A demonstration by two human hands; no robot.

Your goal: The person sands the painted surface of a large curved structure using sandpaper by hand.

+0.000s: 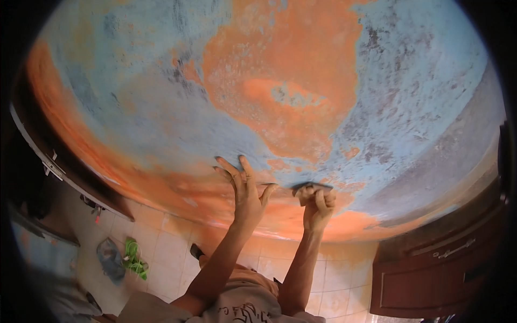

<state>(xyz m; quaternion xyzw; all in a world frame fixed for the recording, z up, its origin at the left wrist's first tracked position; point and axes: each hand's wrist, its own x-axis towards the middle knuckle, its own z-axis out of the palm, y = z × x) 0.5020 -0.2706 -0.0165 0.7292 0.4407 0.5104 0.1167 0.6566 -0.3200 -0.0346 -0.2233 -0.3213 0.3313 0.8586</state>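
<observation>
In front of me rises a wall with patchy orange and light blue paint, worn and scuffed with dark marks. My left hand is open, fingers spread and raised at the wall's lower part; whether the fingertips press on it I cannot tell. To its right, my right hand is closed around a dark, flat piece of sandpaper, held up against the wall near a blue and orange border. The fingers hide part of the piece.
A dark red-brown wooden door with a metal handle is at the lower right. On the tiled floor lie a bright green thing and a grey-blue bag. A dark frame edge runs along the left.
</observation>
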